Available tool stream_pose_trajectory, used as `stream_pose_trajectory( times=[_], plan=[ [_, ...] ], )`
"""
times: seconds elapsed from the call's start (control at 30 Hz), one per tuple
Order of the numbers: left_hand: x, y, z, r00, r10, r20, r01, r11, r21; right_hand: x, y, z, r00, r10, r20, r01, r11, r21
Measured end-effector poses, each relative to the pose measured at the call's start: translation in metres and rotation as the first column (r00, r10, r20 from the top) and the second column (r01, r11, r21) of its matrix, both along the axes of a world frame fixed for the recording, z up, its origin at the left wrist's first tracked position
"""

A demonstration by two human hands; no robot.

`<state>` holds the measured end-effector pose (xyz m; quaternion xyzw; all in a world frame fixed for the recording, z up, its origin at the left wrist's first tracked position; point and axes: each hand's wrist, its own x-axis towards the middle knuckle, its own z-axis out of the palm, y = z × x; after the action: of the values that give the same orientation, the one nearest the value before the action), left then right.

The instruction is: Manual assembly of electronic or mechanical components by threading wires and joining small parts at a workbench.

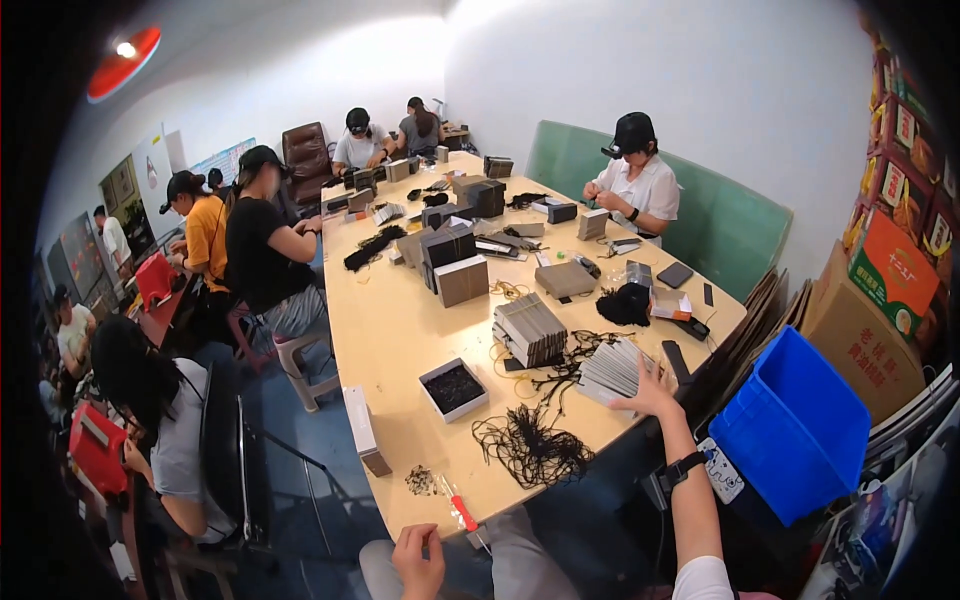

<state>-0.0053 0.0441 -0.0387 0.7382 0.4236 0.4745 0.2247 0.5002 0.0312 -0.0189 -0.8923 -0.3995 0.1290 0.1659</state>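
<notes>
My right hand (655, 395) reaches over the table's right side, fingers and thumb spread at the near end of a fanned stack of pale grey cards (612, 371), touching it. My left hand (418, 562) is low by the near table edge, over my lap. Its fingers are curled, and what they hold, if anything, is hidden. Just beyond it lies a red-handled tool (462, 513) beside a scatter of small metal pieces (421, 480). A tangle of black cords (532, 446) spreads between my hands. An open white box (452, 390) holds small black pieces. Another grey card stack (530, 331) stands behind.
Dark and grey box stacks (450, 255) run along the pale wooden table (380, 330). A white box (366, 430) stands at its left edge. Right of me is a blue bin (790, 425) near cardboard boxes (870, 330). Several people sit working around the room.
</notes>
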Motion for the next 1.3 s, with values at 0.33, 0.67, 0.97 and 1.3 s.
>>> stream_pose_trajectory(
  times=[0.33, 0.67, 0.97, 1.3],
  plan=[
    [0.003, -0.005, 0.012, 0.99, 0.087, -0.114, -0.081, 0.995, 0.053, -0.003, -0.005, 0.034, 0.999, 0.007, 0.046, -0.004, 0.998, -0.058],
    [0.009, -0.006, 0.019, 0.985, 0.103, -0.136, -0.1, 0.995, 0.029, -0.012, -0.015, 0.021, 0.947, 0.031, 0.319, -0.077, 0.988, 0.131],
    [0.009, -0.005, 0.015, 0.984, 0.115, -0.135, -0.104, 0.991, 0.082, -0.019, -0.013, 0.014, 0.925, 0.063, 0.374, -0.195, 0.924, 0.328],
    [0.011, -0.006, 0.016, 0.985, 0.108, -0.131, -0.1, 0.993, 0.066, 0.0, -0.014, 0.01, 0.962, 0.105, 0.251, -0.167, 0.956, 0.242]
  ],
)
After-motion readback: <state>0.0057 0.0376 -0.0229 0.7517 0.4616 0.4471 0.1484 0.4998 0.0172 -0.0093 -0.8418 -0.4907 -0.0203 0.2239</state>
